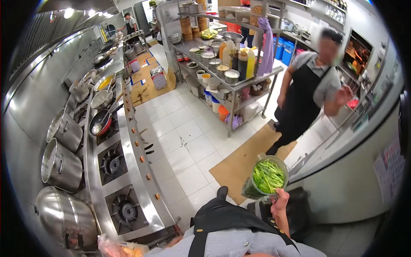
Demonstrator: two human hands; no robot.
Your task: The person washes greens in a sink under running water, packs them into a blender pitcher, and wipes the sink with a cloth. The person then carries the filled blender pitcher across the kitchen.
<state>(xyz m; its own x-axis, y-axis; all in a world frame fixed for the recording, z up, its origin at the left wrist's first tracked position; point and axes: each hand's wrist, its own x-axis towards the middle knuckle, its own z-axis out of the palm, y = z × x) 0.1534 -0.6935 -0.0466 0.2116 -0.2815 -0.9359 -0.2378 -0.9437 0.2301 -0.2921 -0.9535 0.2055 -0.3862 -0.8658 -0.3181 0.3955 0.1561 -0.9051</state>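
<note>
At the lower right, my right hand point(280, 201) is closed around the handle of a clear jug point(252, 190). Cut green leafy stalks point(269, 176) fill the jug to near its rim. Of my left hand point(173, 241), only a small blurred patch of skin shows at the bottom edge, and its fingers are hidden. Left of it is a clear plastic bag point(122, 247) with pink and orange contents. Whether the left hand holds this bag cannot be made out.
A long gas range point(128, 171) runs along my left, with woks point(102, 121) and tall steel pots point(62, 165). Ahead stands a steel shelf rack point(239, 88) of bottles and bowls. A co-worker point(302, 90) in a black apron stands to the right; another person point(129, 23) is far back.
</note>
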